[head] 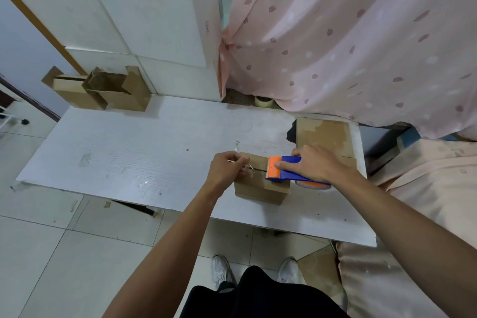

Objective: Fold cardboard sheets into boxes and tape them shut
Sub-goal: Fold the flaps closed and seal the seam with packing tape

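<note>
Hands: left hand (227, 168) pinches the tape end at the left edge of the box, probably to anchor it; right hand (317, 165) grips the tape dispenser (284, 169), fingers curled over its blue handle.
Box: small cardboard box (258, 188) stands near right on the table (129, 150), flaps closed, seam up for taping.
Dispenser: rests on the box top, orange blade end toward the left hand.
Counts: one box being taped; one dispenser; apparently three open boxes (103, 90) far left; one stack of flat sheets (322, 134) far right.

Tape dispenser (284, 169) on box (260, 186) — table (129, 152)
</note>
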